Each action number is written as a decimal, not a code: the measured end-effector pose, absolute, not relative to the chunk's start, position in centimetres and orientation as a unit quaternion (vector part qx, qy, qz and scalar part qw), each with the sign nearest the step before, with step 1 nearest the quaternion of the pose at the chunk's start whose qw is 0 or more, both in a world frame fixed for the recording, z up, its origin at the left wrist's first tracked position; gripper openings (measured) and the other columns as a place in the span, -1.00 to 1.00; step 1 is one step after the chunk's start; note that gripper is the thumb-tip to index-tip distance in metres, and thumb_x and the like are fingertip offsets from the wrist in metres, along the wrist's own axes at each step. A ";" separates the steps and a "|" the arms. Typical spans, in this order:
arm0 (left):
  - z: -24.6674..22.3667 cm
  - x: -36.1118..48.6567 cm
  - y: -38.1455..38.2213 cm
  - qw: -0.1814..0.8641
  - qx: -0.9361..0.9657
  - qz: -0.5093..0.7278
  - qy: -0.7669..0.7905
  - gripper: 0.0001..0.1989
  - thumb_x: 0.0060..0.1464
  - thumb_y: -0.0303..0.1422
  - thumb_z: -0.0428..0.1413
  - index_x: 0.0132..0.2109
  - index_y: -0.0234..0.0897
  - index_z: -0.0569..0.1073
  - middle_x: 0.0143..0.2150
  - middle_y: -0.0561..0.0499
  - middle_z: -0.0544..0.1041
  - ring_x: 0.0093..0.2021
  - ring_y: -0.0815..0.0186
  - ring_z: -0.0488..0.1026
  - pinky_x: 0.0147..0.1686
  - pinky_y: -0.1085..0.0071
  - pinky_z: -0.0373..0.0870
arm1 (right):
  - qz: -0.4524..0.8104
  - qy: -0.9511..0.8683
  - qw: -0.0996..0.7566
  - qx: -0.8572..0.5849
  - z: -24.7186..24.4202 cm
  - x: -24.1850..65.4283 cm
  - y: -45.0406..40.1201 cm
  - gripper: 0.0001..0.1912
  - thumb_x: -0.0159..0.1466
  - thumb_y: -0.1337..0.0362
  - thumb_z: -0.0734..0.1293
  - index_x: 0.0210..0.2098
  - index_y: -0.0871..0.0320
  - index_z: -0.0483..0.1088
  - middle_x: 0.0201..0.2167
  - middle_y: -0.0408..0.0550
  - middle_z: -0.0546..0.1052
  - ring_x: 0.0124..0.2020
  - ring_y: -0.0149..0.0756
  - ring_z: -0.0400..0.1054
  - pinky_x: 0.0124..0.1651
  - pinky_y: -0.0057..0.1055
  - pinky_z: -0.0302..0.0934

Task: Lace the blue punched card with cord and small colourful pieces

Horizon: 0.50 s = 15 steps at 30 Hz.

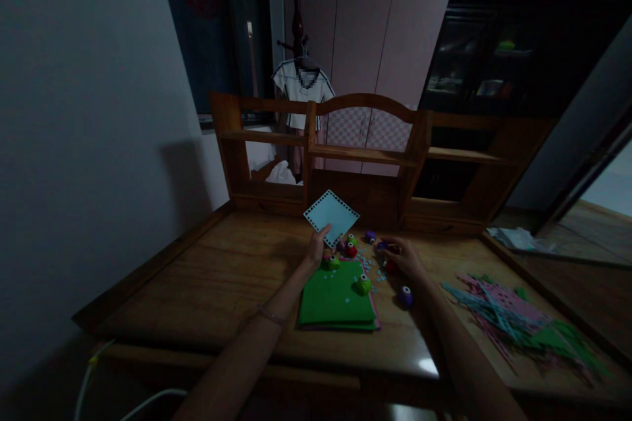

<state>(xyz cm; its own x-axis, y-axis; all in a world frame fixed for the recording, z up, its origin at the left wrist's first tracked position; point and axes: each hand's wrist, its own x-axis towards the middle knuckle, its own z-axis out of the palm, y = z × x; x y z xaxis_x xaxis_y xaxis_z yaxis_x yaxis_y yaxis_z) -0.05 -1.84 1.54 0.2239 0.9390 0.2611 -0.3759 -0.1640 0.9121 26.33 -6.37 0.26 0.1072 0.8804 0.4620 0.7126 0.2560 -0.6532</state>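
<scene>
"Since you're standing closer, where is the pale blue sheet (334, 212)?"

"Up off the desk (217, 270), cornerwise like a diamond, dark holes along its edges. The left hand (316, 251) has its lower part pinched, thumb flat on the front, forearm reaching forward with a thin bracelet (270, 315) around the wrist."

"And the right hand (407, 259)?"

"Low over the desk, forearm slanting inward, fingers bent and pointing toward the other hand. A purple craft punch (382, 245) is by the fingertips and a red craft punch (390, 267) under them. I can't tell whether they grip either one."

"What's around them?"

"Blue scraps (380, 278) between the hands, and folded green paper (336, 302) just nearer to us with a green craft punch (364, 285) on it. Farther right lies a heap of paper strips (518, 316); behind everything stands the wooden shelf (363, 156)."
</scene>
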 end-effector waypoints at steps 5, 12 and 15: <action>1.1 -0.1 -1.4 0.586 0.534 0.550 0.262 -0.51 0.08 -0.05 -0.04 -0.55 -0.39 0.42 -0.60 -0.08 0.47 -0.70 0.42 0.26 -0.61 0.45 0.22 | 0.058 -0.647 0.427 -0.628 0.4 26.1 -6.6 -0.62 -0.03 0.04 0.42 -0.27 0.11 0.51 -0.28 0.04 0.54 -0.20 -0.07 0.36 -0.18 -0.22 0.19; 1.0 -0.1 -1.4 0.592 0.542 0.539 0.256 -0.49 0.10 -0.04 -0.06 -0.54 -0.39 0.44 -0.56 -0.11 0.50 -0.68 0.41 0.28 -0.61 0.45 0.21 | 0.065 -0.656 0.413 -0.628 0.3 26.1 -6.3 -0.65 -0.07 0.02 0.43 -0.38 0.12 0.51 -0.35 0.01 0.53 -0.25 -0.08 0.37 -0.23 -0.26 0.20; 1.3 -0.1 -1.7 0.590 0.540 0.541 0.259 -0.49 0.09 -0.04 -0.04 -0.55 -0.39 0.43 -0.58 -0.10 0.49 -0.69 0.41 0.27 -0.61 0.45 0.21 | 0.059 -0.648 0.417 -0.635 0.2 26.3 -6.2 -0.66 -0.09 0.00 0.44 -0.44 0.13 0.50 -0.38 0.02 0.52 -0.26 -0.09 0.36 -0.24 -0.26 0.19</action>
